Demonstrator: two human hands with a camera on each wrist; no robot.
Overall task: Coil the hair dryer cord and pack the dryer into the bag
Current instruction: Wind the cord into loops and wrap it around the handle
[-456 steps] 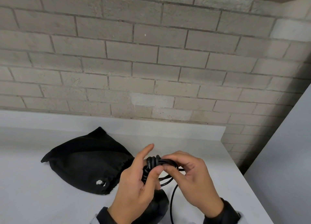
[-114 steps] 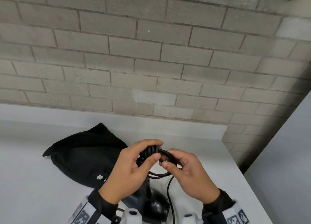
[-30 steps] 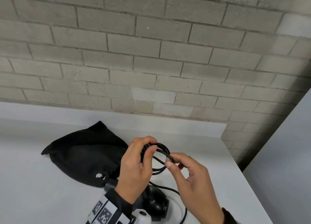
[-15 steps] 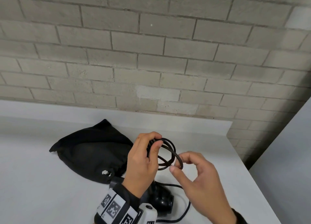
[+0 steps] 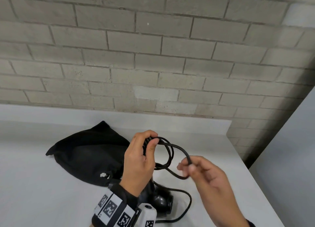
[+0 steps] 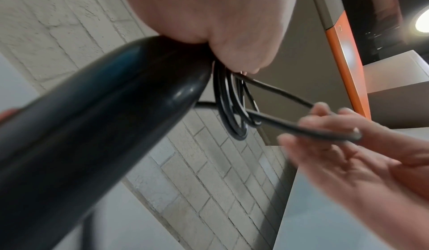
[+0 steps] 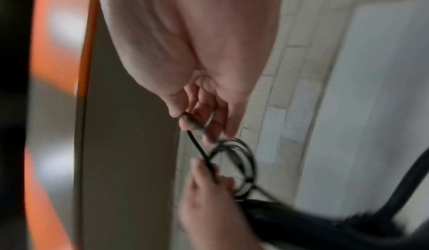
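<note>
Cord (image 5: 177, 149) loops hang in the air between our two hands, above the near right part of the white desk (image 5: 34, 184). Our left hand (image 5: 139, 162) curls its fingers and thumb round a bunch of black coils, gripping them at the top. Our right hand (image 5: 209, 180) pinches a single strand between thumb and fingertips and draws it out to the right, so one loop now stands wider and looser than the rest.

A second ago the coil was small and tight, with both hands close together at it. Now the right hand has moved away from the left and the outer loop has opened up. A length of loose cord has also appeared on the desk, curling round the hair dryer (image 5: 162, 202) towards the near edge.

The dryer lies on the desk below our left wrist, just beside the black bag (image 5: 88, 155). The bag rests flat, left of the hands and nearer the back edge, its drawstring mouth facing the dryer. We cannot tell whether the mouth is open.

We judge that the coiling is not finished: slack remains to be gathered, and the dryer is not yet packed. The loose loop could slip free of the bunch unless the left hand keeps a firm hold.
</note>
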